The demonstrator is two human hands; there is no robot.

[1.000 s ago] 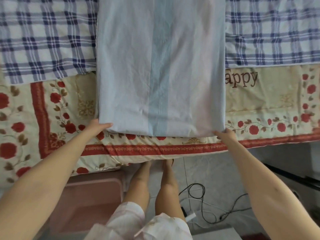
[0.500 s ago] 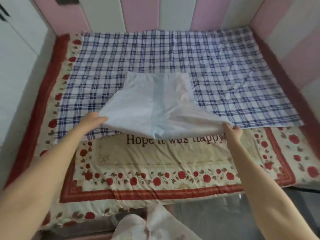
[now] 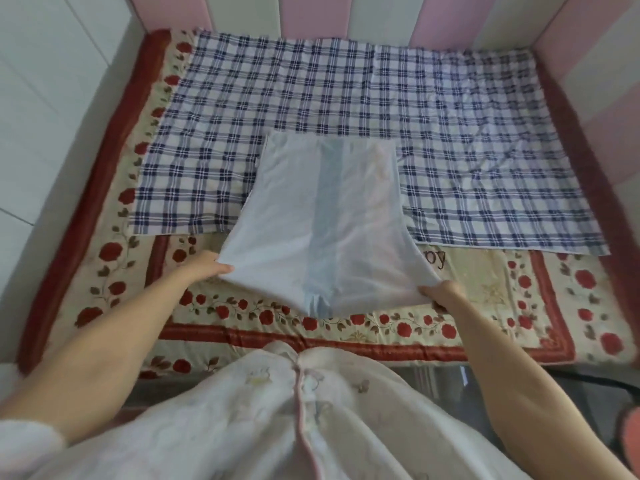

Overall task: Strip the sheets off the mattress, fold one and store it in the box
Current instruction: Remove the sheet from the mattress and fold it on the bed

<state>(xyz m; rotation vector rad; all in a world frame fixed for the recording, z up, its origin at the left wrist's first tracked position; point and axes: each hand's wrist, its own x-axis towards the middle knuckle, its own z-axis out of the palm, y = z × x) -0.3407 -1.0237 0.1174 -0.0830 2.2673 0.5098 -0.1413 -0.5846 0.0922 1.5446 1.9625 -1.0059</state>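
Left hand [image 3: 204, 268]: pinching the near left corner of the pale sheet [image 3: 325, 216].
Right hand [image 3: 445, 292]: gripping its near right corner.
Checked sheet [image 3: 346, 95]: flat on the mattress [image 3: 519, 306].

you're looking at soft, even daylight — no hard shadows anywhere and no glare. colours look a little washed and hazy, as if through a faint veil. the wide lens bends the scene: the mattress [image 3: 485, 299] edges splay outward and the padded wall panels [image 3: 346, 15] lean toward the corners. detail is soft overall — the plaid sheet [image 3: 346, 98] reads clearly in the middle but smears toward the far right, and your garment [image 3: 277, 427] at the bottom is blurred, out of focus.
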